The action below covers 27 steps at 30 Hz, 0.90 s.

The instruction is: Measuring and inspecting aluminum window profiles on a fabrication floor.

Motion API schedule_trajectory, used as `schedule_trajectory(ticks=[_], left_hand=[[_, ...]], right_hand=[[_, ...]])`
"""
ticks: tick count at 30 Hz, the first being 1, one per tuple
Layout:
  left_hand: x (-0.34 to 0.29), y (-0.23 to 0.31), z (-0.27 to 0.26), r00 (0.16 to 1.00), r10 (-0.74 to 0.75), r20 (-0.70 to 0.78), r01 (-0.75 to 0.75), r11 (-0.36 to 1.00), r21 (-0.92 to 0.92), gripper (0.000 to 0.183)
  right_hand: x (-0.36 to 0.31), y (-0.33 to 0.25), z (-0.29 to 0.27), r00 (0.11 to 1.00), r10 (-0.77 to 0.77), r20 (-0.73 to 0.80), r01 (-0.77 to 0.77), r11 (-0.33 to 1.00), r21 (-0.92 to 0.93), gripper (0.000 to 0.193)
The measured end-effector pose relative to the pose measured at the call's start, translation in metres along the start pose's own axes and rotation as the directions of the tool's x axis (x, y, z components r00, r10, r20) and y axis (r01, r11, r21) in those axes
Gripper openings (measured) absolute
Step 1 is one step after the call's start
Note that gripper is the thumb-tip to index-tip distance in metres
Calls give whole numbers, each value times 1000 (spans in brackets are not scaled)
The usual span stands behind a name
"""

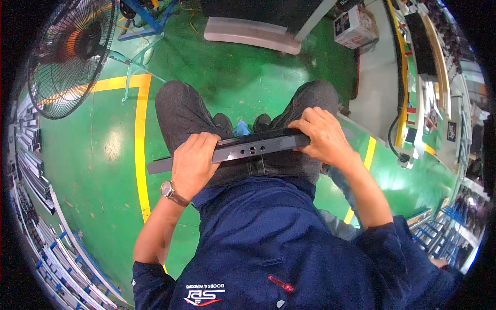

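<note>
Across my lap lies a long dark grey metal profile [232, 152] with several holes near its middle. Its left end sits slightly lower in the picture than its right. My left hand [194, 160] is wrapped over it left of the holes, with a watch on that wrist. Toward the other end, my right hand [323, 135] grips the profile from above, thumb on the near side. The undersides of both grips are hidden. Below the profile, something light blue [241, 128] shows between my shoes.
A black standing fan [77, 57] is at the upper left, near a blue metal stand [142, 20]. Racks of long profiles [49, 227] line the left side. A white carton [356, 27] and a workbench [382, 88] stand at the right. Yellow lines [140, 150] mark the green floor.
</note>
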State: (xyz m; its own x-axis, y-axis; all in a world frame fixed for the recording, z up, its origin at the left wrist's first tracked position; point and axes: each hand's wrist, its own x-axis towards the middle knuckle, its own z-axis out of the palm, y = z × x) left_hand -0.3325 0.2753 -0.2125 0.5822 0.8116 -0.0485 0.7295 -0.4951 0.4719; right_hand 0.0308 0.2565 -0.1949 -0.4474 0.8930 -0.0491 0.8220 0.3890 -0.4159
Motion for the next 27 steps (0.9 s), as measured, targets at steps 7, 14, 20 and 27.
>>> schedule_trajectory(ticks=[7, 14, 20, 27], left_hand=[[10, -10, 16, 1000, 15, -5, -15, 1000, 15, 55], [17, -6, 13, 1000, -5, 27, 5, 1000, 13, 57], [19, -4, 19, 999, -13, 32, 13, 1000, -3, 56], [18, -6, 19, 999, 26, 20, -27, 999, 31, 56]], right_hand=[[1, 17, 25, 1000, 14, -20, -14, 999, 37, 53], [4, 18, 26, 999, 36, 4, -36, 999, 38, 53], [4, 21, 35, 999, 14, 29, -14, 1000, -12, 55], [1, 24, 38, 997, 10, 74, -7, 999, -48, 60]])
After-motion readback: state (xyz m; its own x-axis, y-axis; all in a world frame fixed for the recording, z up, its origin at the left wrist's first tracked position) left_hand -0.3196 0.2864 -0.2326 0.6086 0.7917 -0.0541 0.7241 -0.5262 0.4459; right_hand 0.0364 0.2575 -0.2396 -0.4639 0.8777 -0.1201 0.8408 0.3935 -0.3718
